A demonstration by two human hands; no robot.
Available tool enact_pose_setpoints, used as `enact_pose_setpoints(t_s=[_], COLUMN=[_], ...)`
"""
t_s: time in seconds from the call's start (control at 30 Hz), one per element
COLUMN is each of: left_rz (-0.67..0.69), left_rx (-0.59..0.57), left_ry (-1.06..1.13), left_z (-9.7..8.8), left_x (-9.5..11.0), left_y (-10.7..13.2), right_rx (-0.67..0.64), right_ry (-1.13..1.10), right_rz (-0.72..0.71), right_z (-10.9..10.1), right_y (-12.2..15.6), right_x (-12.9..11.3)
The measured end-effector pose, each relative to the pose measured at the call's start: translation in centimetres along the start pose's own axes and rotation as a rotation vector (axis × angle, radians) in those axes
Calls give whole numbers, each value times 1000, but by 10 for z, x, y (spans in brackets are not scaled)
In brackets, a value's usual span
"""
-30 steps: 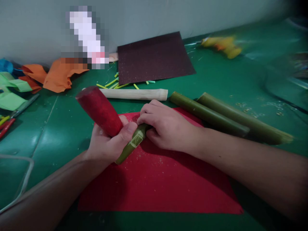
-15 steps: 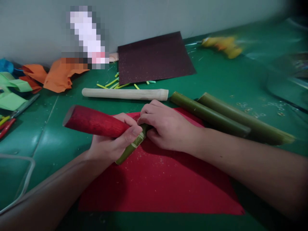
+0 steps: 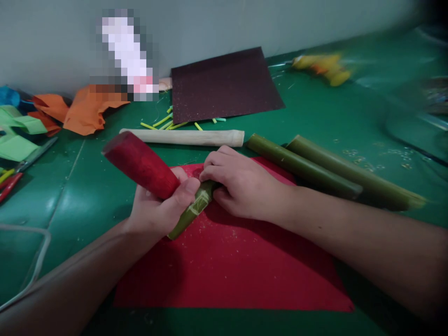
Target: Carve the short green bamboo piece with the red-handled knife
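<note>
My left hand (image 3: 157,212) is closed around a thick red handle (image 3: 140,163), its flat butt end tilted up to the left. Whatever the handle's other end carries is hidden behind my fingers. Under that hand lies a short green bamboo piece (image 3: 184,224), slanting across a red sheet (image 3: 227,275). Pale scraped marks show on the bamboo near its middle. My right hand (image 3: 241,182) grips the bamboo's far end with curled fingers. Small light shavings are scattered on the red sheet.
Behind my hands lie a pale peeled stick (image 3: 192,137) and two green bamboo lengths (image 3: 308,165). Farther back are a dark brown sheet (image 3: 224,86), thin yellow-green strips (image 3: 163,120) and a yellow glue gun (image 3: 322,67). Red-handled scissors (image 3: 10,184) and orange paper (image 3: 86,112) lie left.
The red handle has tilted more steeply, its free end rising and shifting right. My left thumb has moved slightly left along the bamboo. My right hand stays put.
</note>
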State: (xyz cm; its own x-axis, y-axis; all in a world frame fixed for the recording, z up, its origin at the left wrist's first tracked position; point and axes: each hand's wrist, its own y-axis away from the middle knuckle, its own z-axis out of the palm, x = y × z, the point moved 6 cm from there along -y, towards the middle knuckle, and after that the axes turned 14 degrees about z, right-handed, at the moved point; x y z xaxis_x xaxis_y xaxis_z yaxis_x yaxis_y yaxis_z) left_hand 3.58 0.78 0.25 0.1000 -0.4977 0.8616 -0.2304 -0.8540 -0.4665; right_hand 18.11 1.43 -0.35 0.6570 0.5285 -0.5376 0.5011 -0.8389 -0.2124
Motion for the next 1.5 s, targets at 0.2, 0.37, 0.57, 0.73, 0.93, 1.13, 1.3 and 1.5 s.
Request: enact_pose_setpoints(t_s=[0.2,0.37,0.57,0.73,0.93,1.13,1.3,1.5], left_rz=[32,17,19,43,55,79,89,78], left_rx=[-8,-4,-95,-112,-117,-113,-123,-116], left_ry=[45,30,-2,11,57,65,63,75], left_z=[2,2,1,1,3,2,2,2], left_x=[2,3,1,-1,-2,-2,-3,-4], left_y=[-1,-3,-1,-1,0,-1,-2,-2], right_rx=[-2,-12,-12,3,12,21,38,31], right_ry=[-1,7,-9,0,2,-8,-16,-10], right_rz=[7,4,2,-14,-12,-23,-33,-35], right_z=[0,0,1,2,1,2,2,1], right_y=[1,0,-2,-1,-1,-1,-1,0], right_x=[1,0,1,1,1,1,1,0])
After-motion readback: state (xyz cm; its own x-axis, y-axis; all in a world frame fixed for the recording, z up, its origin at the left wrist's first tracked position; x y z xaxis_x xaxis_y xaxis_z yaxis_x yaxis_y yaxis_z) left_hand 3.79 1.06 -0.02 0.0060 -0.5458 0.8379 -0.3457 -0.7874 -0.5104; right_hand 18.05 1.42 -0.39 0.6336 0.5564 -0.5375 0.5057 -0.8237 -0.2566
